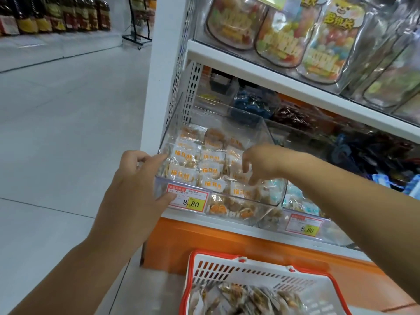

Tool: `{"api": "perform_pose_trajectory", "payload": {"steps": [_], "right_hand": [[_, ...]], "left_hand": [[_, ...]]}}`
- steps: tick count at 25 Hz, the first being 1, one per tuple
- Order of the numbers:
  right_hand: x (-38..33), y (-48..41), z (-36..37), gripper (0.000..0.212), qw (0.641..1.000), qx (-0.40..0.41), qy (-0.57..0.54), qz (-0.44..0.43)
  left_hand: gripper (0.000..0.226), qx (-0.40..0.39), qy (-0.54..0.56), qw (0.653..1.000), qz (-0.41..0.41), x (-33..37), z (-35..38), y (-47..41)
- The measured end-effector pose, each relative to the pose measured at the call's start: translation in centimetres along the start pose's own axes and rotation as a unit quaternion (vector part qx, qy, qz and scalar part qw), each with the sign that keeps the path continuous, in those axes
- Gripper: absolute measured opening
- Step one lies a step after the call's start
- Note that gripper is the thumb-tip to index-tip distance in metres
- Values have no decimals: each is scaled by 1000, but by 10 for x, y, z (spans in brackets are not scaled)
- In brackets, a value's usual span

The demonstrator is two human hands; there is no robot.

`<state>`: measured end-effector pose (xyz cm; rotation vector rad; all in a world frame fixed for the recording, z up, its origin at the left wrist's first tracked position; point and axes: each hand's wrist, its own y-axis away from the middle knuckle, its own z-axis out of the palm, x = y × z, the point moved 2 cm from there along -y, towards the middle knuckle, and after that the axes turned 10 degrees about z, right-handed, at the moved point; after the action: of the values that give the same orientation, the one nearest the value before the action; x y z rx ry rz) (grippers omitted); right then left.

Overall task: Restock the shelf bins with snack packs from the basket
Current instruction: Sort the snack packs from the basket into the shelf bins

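Head view: left hand (pixel 134 192) pinches the clear bin's (pixel 266 133) front corner at frame centre. Right hand (pixel 261 164) curls down among snack packs (pixel 204 164) inside, grip unclear. Steady the bin, lay packs flat, fill rearward; basket (pixel 227 267) sits bottom centre.

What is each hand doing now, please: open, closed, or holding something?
Left hand: grips the clear bin corner.
Right hand: fingers among snack packs; grip cannot be told.

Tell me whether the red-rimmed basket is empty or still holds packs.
Not empty. Snack packs lie across the bottom of the basket, below its slotted white wall; how deep the pile runs cannot be told.
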<state>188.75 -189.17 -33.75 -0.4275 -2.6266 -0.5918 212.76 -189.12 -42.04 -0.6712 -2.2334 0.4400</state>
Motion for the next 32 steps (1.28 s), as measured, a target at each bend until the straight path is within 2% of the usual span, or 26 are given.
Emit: {"api": "perform_pose_trajectory", "payload": {"steps": [3, 6, 7, 9, 10, 12, 13, 14, 16, 19, 21, 22, 24, 26, 28, 29, 32], "right_hand": [[-5, 2, 16, 21, 1000, 12, -15, 9], [-10, 2, 24, 23, 999, 42, 9, 11], [-5, 6, 19, 27, 998, 62, -17, 8], [15, 27, 8, 35, 978, 130, -165, 15], [24, 46, 5, 32, 946, 177, -271, 18], [40, 91, 24, 20, 837, 217, -503, 9], [44, 107, 46, 14, 779, 201, -594, 7], [44, 119, 76, 12, 738, 171, -653, 17], [39, 125, 157, 17, 714, 90, -690, 70], [23, 123, 289, 16, 727, -73, -658, 184], [13, 119, 358, 20, 770, -109, -586, 227], [9, 116, 383, 26, 787, -99, -554, 253], [7, 110, 410, 38, 794, -34, -523, 309], [11, 98, 421, 48, 830, 2, -472, 297], [9, 86, 430, 63, 873, -35, -420, 246], [5, 83, 433, 68, 879, -65, -412, 230], [-10, 82, 434, 57, 889, -69, -380, 246]], "left_hand": [[72, -20, -2, 1000, -5, 2, 3, 0], [71, -32, 4, 999, -26, 6, 1, 0], [71, -26, -2, 999, -31, 9, -1, 1], [67, 26, -46, 999, -8, 19, -6, 7], [62, 60, -57, 996, 23, 28, -8, 13], [51, 79, -33, 991, 104, 51, 1, 29], [48, 44, -10, 989, 141, 62, 13, 40], [47, -17, 13, 986, 166, 72, 29, 53], [46, -163, 53, 970, 175, 87, 73, 84], [51, -359, 51, 923, 131, 87, 148, 131], [53, -447, 49, 890, 80, 80, 188, 159], [54, -471, 49, 879, 53, 76, 202, 172], [53, -493, 49, 868, 18, 72, 223, 194], [55, -522, 37, 852, 8, 70, 240, 210], [55, -551, 23, 834, 3, 68, 249, 217], [55, -556, 20, 831, -3, 66, 252, 218], [55, -549, 26, 835, -20, 61, 257, 220]]}}
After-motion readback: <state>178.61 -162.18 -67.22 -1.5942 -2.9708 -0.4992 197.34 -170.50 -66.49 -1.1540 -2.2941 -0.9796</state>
